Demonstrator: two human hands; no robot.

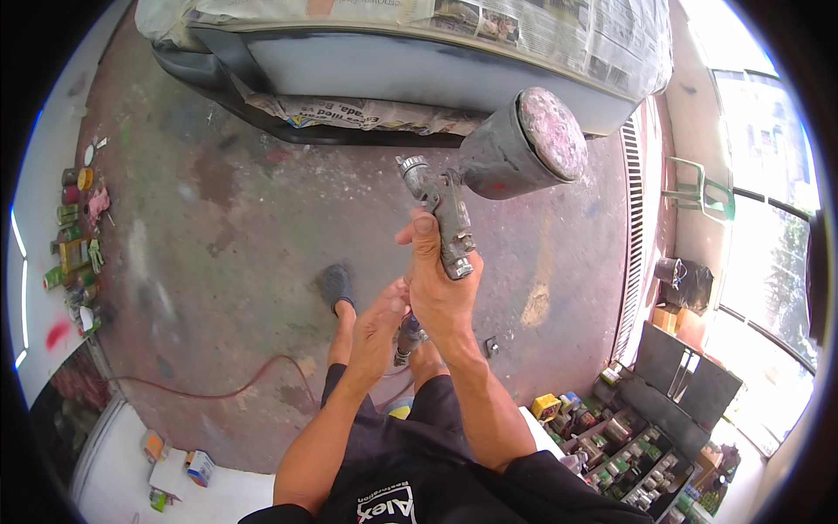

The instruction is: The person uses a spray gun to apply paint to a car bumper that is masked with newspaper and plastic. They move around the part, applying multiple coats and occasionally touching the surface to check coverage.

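Observation:
My right hand (447,293) is wrapped round the handle of a spray gun (451,223), thumb up along its back. The gun is metal, smeared with old paint, and its nozzle points up and to the left. A dark grey paint cup (500,155) with a pink-splattered lid sits tilted on its right side. Close against the right hand's wrist, my left hand (377,327) has its fingers curled together; what they grip is hidden. A metal hose fitting (408,339) shows just below, between the two hands.
Ahead stands a vehicle body panel (375,70) in grey, masked with newspaper (559,31). A red hose (253,384) runs over the stained floor (218,253). Cans (74,236) line the left wall. At right are a floor grate (630,227), green chair (703,192) and bottle-filled box (624,445).

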